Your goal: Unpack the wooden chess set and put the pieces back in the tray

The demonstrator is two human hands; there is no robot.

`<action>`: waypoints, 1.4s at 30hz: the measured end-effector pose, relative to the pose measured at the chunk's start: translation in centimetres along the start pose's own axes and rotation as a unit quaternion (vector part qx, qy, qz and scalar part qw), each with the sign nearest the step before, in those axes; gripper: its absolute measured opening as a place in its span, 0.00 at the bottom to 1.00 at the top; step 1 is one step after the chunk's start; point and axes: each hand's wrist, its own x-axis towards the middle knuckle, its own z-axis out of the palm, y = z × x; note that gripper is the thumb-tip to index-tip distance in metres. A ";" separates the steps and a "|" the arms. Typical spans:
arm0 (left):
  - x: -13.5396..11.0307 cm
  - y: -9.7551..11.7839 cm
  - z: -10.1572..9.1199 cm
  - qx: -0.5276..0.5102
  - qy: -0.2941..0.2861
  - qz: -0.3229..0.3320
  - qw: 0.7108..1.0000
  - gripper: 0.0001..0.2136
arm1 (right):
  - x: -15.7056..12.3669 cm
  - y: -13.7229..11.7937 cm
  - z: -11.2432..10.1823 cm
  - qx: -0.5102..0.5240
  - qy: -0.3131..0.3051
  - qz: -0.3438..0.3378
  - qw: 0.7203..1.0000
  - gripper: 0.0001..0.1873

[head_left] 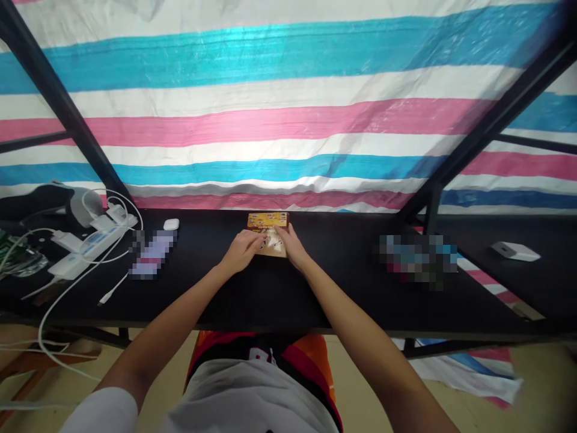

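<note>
A small yellow and brown printed cardboard box [276, 245] rests on the black desk [270, 300], near its back edge. My left hand [243, 249] is closed at the box's left side, its fingertips reaching onto the front part. Along the right side, my right hand [294, 245] grips the box, with the thumb lying over its upper face. Between my hands, pale and dark printed shapes show on the box. Its underside is hidden, and the exact placing of some fingertips is too small to make out.
A white power strip [90, 246] with tangled cables lies at left, beside a phone [153, 255] and a white earbud case [171, 224]. A blurred-out item [419, 258] lies at right, and a white charger [516, 251] farther right. Dark metal posts [469, 150] slant up before a striped sheet [279, 114].
</note>
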 end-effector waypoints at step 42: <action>0.3 -3.1 -2.2 0.025 -0.083 -0.295 0.951 0.23 | 1.3 0.8 -3.2 -0.324 0.049 -0.063 0.943 0.21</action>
